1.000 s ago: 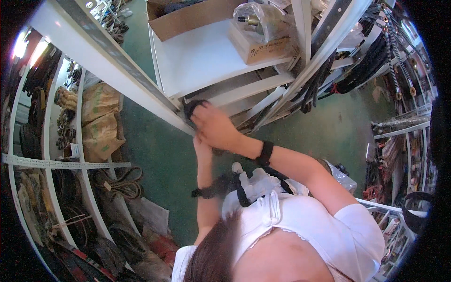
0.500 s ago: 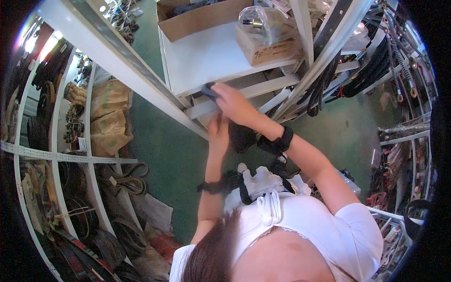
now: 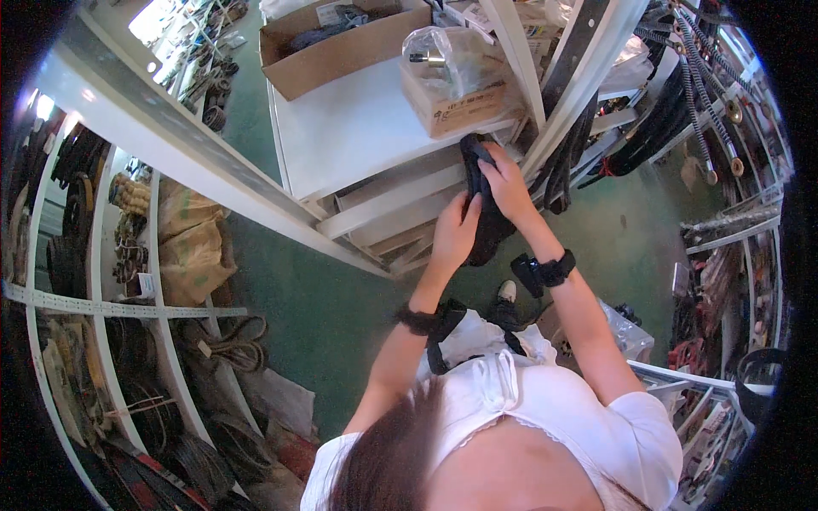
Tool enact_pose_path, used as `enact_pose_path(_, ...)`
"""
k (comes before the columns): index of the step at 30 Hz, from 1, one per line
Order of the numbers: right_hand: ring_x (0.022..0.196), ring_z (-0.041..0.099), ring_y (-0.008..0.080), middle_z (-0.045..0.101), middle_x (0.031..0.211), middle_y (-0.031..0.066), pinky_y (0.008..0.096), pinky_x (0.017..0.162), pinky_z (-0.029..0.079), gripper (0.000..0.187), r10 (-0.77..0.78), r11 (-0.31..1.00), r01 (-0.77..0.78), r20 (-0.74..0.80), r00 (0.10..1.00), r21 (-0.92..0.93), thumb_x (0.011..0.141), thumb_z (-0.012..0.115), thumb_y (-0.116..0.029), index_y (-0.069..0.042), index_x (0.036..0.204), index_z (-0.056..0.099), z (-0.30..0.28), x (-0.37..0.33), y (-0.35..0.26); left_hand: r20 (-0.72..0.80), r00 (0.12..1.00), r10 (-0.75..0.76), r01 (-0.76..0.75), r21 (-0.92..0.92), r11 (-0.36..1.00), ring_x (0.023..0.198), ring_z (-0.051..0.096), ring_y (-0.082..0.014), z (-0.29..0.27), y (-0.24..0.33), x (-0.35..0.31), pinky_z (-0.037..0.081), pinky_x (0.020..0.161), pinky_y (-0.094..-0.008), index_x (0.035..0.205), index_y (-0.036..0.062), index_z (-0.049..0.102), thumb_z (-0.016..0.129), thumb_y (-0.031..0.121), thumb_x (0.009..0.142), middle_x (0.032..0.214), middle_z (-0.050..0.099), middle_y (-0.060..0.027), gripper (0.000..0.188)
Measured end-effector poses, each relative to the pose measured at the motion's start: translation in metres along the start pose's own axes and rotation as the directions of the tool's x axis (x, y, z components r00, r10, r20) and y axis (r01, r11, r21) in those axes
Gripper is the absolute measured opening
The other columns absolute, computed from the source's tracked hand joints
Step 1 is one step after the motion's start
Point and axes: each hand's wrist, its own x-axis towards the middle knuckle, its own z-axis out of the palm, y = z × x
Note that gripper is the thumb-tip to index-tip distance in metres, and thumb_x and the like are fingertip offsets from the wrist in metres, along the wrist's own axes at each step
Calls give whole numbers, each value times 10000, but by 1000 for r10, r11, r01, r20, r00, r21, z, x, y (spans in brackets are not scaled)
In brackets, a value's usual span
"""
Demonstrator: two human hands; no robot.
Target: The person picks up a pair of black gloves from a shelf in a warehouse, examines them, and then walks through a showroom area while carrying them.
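Observation:
A black cloth [image 3: 490, 232] hangs in loose folds just in front of the white rack. My right hand [image 3: 509, 184] grips it high up, with a strip of it standing above the fingers. Lower and to the left, my left hand [image 3: 456, 228] pinches its near side, thumb toward the cloth. Both hands are close to the front right corner of the white shelf [image 3: 341, 145]. Whether the cloth is a rag or a garment I cannot tell.
On the shelf stand an open cardboard box [image 3: 341, 43] with dark fabric in it and a smaller carton [image 3: 464, 111] under a clear plastic bag. A white rack post [image 3: 213, 170] slants down at the left. Black hoses [image 3: 656, 128] hang at the right.
Both hands have moved right along the shelf's front with the black cloth, which now hangs down in fuller view. The view has shifted slightly.

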Motion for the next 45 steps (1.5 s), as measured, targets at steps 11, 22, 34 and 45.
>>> enact_pose_path(11, 895, 457, 343, 464, 970, 196, 360, 766, 377, 277, -226, 971, 240, 403, 887, 16, 748, 459, -106, 45, 979, 447, 93, 0, -57, -329, 924, -194, 172, -94, 981, 865, 503, -168, -71, -17, -49, 377, 766, -287, 1073, -9, 453, 437, 211, 834, 982, 535, -123, 326)
enact_pose_path(22, 879, 476, 180, 525, 971, 129, 260, 798, 350, 306, -11, 963, -59, 254, 967, 265, 793, 439, -137, 43, 1039, 454, 38, 9, -29, -192, 981, -34, 19, -78, 997, 797, 524, -254, -22, -28, -14, 382, 727, -317, 972, -29, 482, 413, 207, 839, 874, 546, -182, 280)
enact_pose_path(34, 850, 467, 345, 457, 953, 168, 355, 718, 396, 235, -216, 848, 86, -193, 957, -522, 721, 464, -35, 46, 941, 476, 3, 3, -21, 47, 998, 42, -40, -38, 998, 742, 539, -278, 7, -7, 8, 402, 671, -299, 978, -32, 478, 428, 195, 829, 831, 543, -207, 277)
enact_pose_path(45, 789, 478, 267, 448, 858, 125, 334, 656, 422, 188, -274, 701, 211, 16, 962, -682, 688, 443, -49, 27, 859, 467, 66, -6, -57, -105, 987, -125, 103, -196, 975, 841, 517, -176, -40, -14, -29, 376, 757, -280, 991, -61, 487, 432, 173, 823, 924, 562, -149, 293)
